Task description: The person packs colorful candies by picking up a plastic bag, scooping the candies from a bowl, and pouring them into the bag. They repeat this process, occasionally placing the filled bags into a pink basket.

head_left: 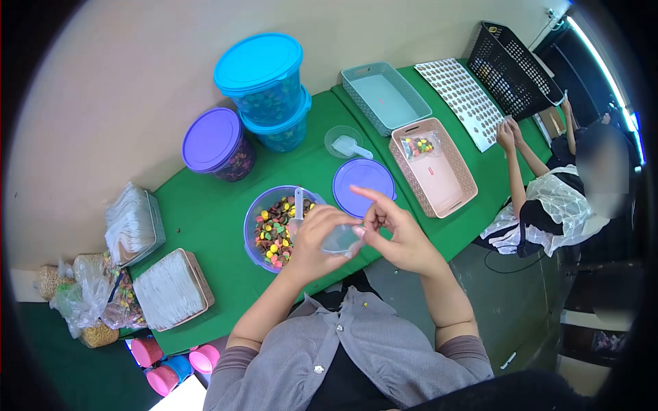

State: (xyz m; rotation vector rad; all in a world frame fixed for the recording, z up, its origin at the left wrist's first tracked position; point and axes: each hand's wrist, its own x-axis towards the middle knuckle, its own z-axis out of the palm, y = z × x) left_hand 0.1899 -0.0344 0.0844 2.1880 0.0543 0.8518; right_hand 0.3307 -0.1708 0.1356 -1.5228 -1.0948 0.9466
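Observation:
My left hand [317, 248] is wrapped round a small clear plastic bag [339, 240], near the right rim of a purple bowl [249, 236]. Colourful candies [274, 233] fill the bowl, and a clear scoop [298, 205] stands in them, its lower end partly behind my left hand. My right hand [397, 236] is at the bag's right edge, index finger stretched out and thumb by the plastic; whether it pinches the bag is hard to make out. Just beyond my right hand lies a round purple lid [363, 186].
Lidded tubs [264, 89] stand at the back left. A pink basket [452, 179] holds one filled bag [419, 146]; a green basket [387, 99] is behind it. Bins of flat bags [171, 291] lie left. A co-worker [548, 198] handles a sticker sheet [459, 96] at right.

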